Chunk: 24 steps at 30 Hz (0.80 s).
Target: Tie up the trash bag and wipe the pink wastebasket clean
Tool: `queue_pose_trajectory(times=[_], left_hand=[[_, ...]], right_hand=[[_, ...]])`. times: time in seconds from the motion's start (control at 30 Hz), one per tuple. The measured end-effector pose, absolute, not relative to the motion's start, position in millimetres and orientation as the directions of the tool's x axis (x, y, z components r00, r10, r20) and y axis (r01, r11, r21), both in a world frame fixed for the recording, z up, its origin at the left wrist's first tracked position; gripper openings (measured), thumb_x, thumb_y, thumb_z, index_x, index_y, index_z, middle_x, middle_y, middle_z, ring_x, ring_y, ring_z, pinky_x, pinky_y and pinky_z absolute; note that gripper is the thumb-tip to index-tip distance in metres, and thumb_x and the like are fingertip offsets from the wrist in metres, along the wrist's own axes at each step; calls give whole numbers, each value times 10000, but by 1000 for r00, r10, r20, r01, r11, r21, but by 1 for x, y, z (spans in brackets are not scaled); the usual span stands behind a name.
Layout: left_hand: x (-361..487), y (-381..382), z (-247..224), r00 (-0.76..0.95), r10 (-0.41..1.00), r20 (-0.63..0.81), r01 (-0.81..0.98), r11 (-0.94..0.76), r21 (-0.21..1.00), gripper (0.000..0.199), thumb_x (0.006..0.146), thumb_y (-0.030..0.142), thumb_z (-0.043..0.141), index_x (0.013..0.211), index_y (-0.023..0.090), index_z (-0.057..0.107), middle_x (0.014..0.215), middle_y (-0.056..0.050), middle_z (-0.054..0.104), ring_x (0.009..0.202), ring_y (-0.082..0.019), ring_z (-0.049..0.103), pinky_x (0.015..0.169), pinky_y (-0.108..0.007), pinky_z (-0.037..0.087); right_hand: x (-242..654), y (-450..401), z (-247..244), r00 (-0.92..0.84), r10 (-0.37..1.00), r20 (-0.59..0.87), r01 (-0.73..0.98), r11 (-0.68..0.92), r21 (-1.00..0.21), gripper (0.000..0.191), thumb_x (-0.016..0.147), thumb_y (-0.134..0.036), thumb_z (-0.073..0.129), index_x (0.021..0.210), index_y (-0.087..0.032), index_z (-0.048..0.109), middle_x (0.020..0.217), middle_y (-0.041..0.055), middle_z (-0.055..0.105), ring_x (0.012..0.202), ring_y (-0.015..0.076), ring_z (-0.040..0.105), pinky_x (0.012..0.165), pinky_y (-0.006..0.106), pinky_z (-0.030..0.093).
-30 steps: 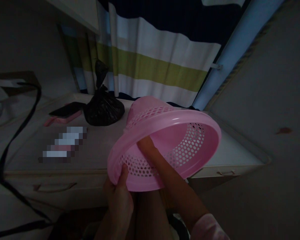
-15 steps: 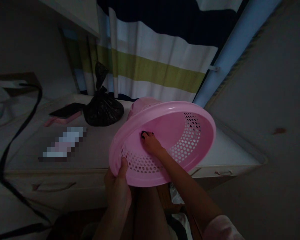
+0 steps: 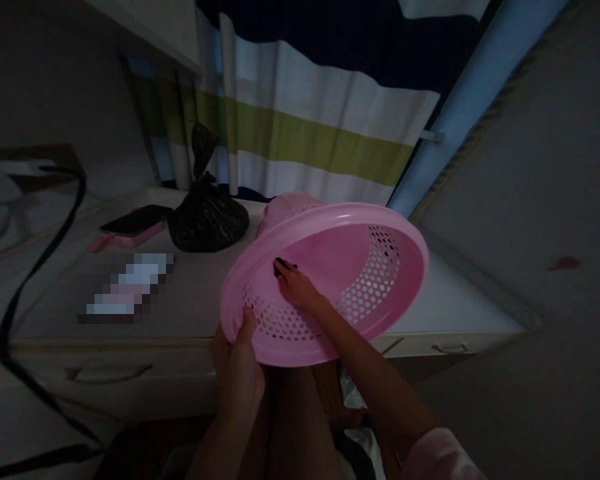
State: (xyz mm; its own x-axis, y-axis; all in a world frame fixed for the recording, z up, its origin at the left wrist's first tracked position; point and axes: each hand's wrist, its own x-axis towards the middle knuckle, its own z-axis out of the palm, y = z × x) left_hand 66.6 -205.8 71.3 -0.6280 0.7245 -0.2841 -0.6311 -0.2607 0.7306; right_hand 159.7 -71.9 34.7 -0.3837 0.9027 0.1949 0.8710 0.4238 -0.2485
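Pink perforated plastic basket: tipped on its side over the edge of the white desktop [image 3: 195, 300], its wide rim [image 3: 330, 215] facing the person, the narrower end pointing at the striped curtain [image 3: 320, 137].
Right hand: a moment ago its fingers were lost behind the rim; now this right hand [image 3: 300, 290] shows against the inner wall, so I can see where inside the basket it is working.
Right grip: narrow, fingers closed over a small black item [image 3: 279, 268] pressed to or near that wall.
Left hand: the left hand [image 3: 240, 380] pinches the basket's near-left edge, thumb inside, fingers outside.
Beside the basket: a knotted black plastic bag [image 3: 210, 220], then a dark phone-like slab [image 3: 137, 220] on a pink item [image 3: 153, 231].
Hard to make out: what the black item is, mostly covered by fingers; whether it touches the plastic; the basket's base, turned away; the left fingers behind the rim.
Blanked out: an object on the desktop, pixelated [image 3: 130, 283].
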Motion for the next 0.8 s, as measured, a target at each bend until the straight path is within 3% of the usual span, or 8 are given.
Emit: queue_pose_trajectory(times=[0.17,0.4,0.57,0.7,0.8], left_hand=[[65,-193,66,-665,697,-267,-604,-293,741,273,595,122,711,863,149,665,883,-47,673,840,-152,621,886,-371,455],[61,-178,57,-635,740,-221,-599,-291,746,314,611,173,713,919,140,659,955,-74,671,938,-190,603,923,-393,426],[53,-184,52,-545,812,-209,-647,-248,721,320,609,174,720,922,157,654,989,-62,666,1019,-194,572,961,-374,398],[47,-190,39,-468,876,-115,-620,-233,749,381,588,200,741,954,159,640,1005,-60,661,1081,-201,536,985,-354,373],[46,-191,28,-391,911,-128,-600,-147,786,464,566,201,757,1007,175,617,1075,-57,634,1121,-219,507,1004,-375,345]], right_hand=[[167,-86,42,-467,869,164,833,495,-248,500,861,-163,351,1359,-153,310,1378,138,370,1212,206,429,976,344,382],[173,-72,44,-479,870,116,819,491,-298,512,838,-115,371,1348,-148,335,1389,138,353,1162,204,481,978,349,384],[170,-73,33,-451,870,199,820,492,-293,513,836,-124,369,1347,-145,339,1373,143,373,1210,208,430,999,345,362],[170,-74,33,-440,880,182,835,475,-278,502,844,-141,354,1346,-153,345,1378,141,367,1182,214,461,983,341,379],[170,-72,34,-450,877,167,834,480,-271,508,839,-144,365,1346,-146,344,1374,153,369,1185,219,459,984,333,372]])
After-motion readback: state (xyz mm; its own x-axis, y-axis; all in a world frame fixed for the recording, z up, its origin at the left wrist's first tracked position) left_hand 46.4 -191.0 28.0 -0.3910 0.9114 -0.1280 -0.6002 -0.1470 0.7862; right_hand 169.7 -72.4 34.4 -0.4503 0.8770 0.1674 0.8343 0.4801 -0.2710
